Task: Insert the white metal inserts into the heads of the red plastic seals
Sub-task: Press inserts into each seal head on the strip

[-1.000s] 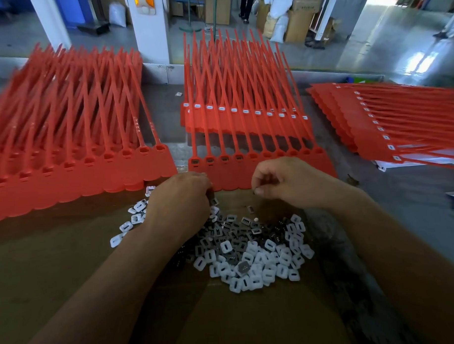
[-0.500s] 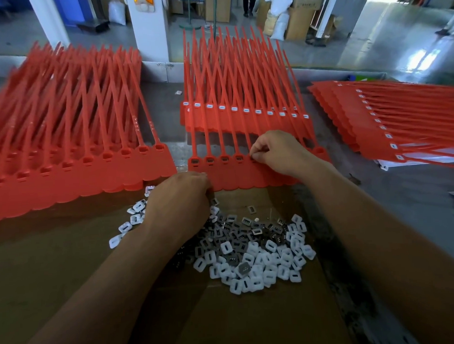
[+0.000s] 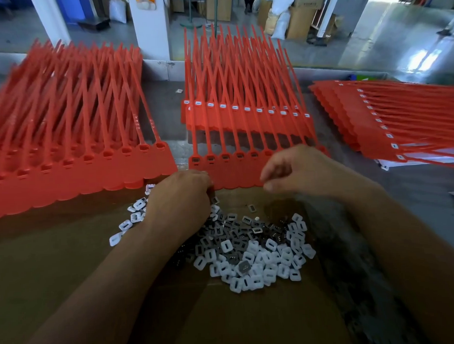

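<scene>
A row of red seals (image 3: 236, 172) lies in the middle, its heads (image 3: 225, 156) facing me. Behind it, a stacked row (image 3: 247, 109) carries white inserts in its heads. A pile of white and grey inserts (image 3: 249, 250) lies on brown cardboard (image 3: 70, 280). My left hand (image 3: 180, 199) rests knuckles-up on the far left of the pile, its fingers curled under and hidden. My right hand (image 3: 298, 172) hovers over the near edge of the front row, right of the left hand, with its fingers curled. It is blurred, and I see nothing in it.
A big stack of red seals (image 3: 65, 151) fills the left side, and another stack with white inserts (image 3: 399, 119) lies at the right. Grey tabletop (image 3: 414, 191) shows at the right. Beyond the table is a factory floor with boxes and a white pillar (image 3: 151, 25).
My right hand went from near the left hand up to the front row's heads, then drew back toward me and the pile. The left hand stayed put.
</scene>
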`<state>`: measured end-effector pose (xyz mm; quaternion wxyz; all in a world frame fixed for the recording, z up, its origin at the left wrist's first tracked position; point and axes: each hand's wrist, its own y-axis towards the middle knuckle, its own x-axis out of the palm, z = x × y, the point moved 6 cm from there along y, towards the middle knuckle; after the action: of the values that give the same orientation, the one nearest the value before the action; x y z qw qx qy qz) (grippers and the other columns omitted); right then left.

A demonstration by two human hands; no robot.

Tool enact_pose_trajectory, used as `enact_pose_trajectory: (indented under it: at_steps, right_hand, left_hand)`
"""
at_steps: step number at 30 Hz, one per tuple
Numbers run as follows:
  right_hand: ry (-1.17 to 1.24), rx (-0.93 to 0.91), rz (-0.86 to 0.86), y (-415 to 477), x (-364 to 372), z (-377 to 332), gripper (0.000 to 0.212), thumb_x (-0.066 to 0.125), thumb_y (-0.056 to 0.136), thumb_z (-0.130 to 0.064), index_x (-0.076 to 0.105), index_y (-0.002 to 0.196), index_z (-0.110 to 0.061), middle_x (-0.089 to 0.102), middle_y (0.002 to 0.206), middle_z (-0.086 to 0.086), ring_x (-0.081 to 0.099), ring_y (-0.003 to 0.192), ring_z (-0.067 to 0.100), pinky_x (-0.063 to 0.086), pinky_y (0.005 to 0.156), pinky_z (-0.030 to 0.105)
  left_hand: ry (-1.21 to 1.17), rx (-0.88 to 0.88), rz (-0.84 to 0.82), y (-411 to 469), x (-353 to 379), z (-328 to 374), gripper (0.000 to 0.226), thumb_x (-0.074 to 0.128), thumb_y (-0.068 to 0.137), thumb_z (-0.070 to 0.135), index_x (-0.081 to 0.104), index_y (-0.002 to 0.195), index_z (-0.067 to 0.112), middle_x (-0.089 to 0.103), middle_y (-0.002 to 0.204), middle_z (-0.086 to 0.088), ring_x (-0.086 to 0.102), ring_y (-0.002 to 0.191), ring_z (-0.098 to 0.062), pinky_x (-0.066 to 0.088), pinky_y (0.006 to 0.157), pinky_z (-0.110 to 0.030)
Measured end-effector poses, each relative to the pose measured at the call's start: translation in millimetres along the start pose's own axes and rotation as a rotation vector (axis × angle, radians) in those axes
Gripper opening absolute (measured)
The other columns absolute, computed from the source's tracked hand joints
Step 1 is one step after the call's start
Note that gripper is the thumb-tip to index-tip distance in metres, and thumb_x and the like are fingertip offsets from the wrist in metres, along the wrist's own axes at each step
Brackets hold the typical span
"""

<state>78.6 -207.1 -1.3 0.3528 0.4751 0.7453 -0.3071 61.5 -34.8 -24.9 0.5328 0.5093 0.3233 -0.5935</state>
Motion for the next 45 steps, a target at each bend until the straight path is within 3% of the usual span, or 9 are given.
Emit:
enact_pose_trajectory:
  at_steps: [3,14,18,21,27,34,38,43,45]
  right_hand:
    - [-0.034,-0.005,-0.196,-19.5,18.7,-2.8,0.022,0.072,0.077,-0.019,0.062,0.075,-0.038,0.062,0.072,-0.022,0.055,0.071,-0.018,0.040,0.064,-0.002]
    - [-0.264,-0.076,-0.281,-25.7,34.9,-6.8,0.024,0.062,0.087,-0.022,0.048,0.074,-0.037,0.050,0.078,-0.022,0.048,0.073,-0.010,0.039,0.062,0.005]
    - [-0.089,-0.036,-0.165,-26.3,22.5,-3.8,0.024,0.051,0.092,-0.013,0.046,0.076,-0.030,0.059,0.081,-0.012,0.059,0.074,-0.002,0.049,0.065,0.016]
    - [0.101,-0.001,-0.013,-17.9,7.4,4.2,0.021,0.052,0.090,-0.005,0.050,0.076,-0.021,0.063,0.075,-0.006,0.063,0.065,-0.004,0.048,0.056,0.012]
    - [0.191,0.087,0.120,1.9,-7.2,22.6,0.013,0.064,0.085,-0.008,0.056,0.077,-0.016,0.066,0.068,0.000,0.061,0.055,-0.001,0.047,0.052,0.010]
    - [0.168,0.067,0.070,-0.8,-4.9,22.1,0.020,0.073,0.076,-0.008,0.064,0.081,-0.025,0.066,0.069,-0.006,0.062,0.061,0.001,0.049,0.061,0.012]
    - [0.201,0.062,0.050,-3.4,-0.4,20.4,0.014,0.067,0.081,-0.007,0.061,0.077,-0.019,0.067,0.058,-0.006,0.061,0.053,-0.003,0.043,0.050,0.008]
    - [0.076,0.005,0.083,-4.7,-3.2,17.0,0.020,0.065,0.083,-0.008,0.058,0.075,-0.025,0.063,0.071,-0.008,0.059,0.066,0.002,0.047,0.068,0.021]
    - [0.102,-0.008,0.046,-6.2,-0.6,14.6,0.018,0.061,0.086,-0.009,0.058,0.082,-0.026,0.063,0.070,-0.009,0.059,0.063,-0.004,0.046,0.063,0.013]
  left_hand:
    - [0.002,-0.002,0.003,0.3,0.3,0.2,0.033,0.042,0.085,0.005,0.066,0.103,0.015,0.063,0.115,0.004,0.057,0.101,-0.017,0.046,0.081,-0.030]
    - [-0.009,-0.006,-0.013,-0.9,-1.2,1.1,0.033,0.042,0.085,0.006,0.067,0.105,0.015,0.062,0.117,0.003,0.056,0.104,-0.019,0.045,0.084,-0.032]
    - [-0.009,-0.004,-0.007,-1.1,-1.5,0.6,0.033,0.042,0.085,0.004,0.067,0.104,0.015,0.063,0.116,0.003,0.057,0.103,-0.018,0.047,0.084,-0.033]
    - [-0.008,-0.003,-0.008,-0.8,-1.5,1.1,0.034,0.042,0.085,0.004,0.067,0.105,0.015,0.063,0.116,0.003,0.057,0.103,-0.018,0.046,0.083,-0.031]
    - [-0.010,-0.004,-0.008,-0.5,-2.0,1.3,0.033,0.041,0.086,0.006,0.067,0.105,0.014,0.063,0.116,0.002,0.057,0.102,-0.019,0.047,0.083,-0.032]
    - [-0.012,-0.007,-0.006,-0.5,-1.4,0.3,0.033,0.041,0.085,0.004,0.067,0.104,0.015,0.063,0.114,0.002,0.057,0.102,-0.018,0.048,0.084,-0.033]
    - [-0.010,-0.005,-0.002,-0.7,-1.5,0.5,0.033,0.042,0.085,0.004,0.067,0.105,0.015,0.063,0.115,0.002,0.057,0.102,-0.018,0.048,0.083,-0.032]
    - [-0.002,-0.005,-0.005,-0.3,-1.5,0.8,0.034,0.042,0.086,0.005,0.066,0.107,0.016,0.063,0.116,0.003,0.057,0.102,-0.018,0.046,0.082,-0.031]
    - [-0.006,-0.004,-0.006,-0.4,-1.6,0.7,0.034,0.042,0.086,0.005,0.066,0.107,0.016,0.062,0.116,0.002,0.057,0.103,-0.019,0.047,0.083,-0.032]
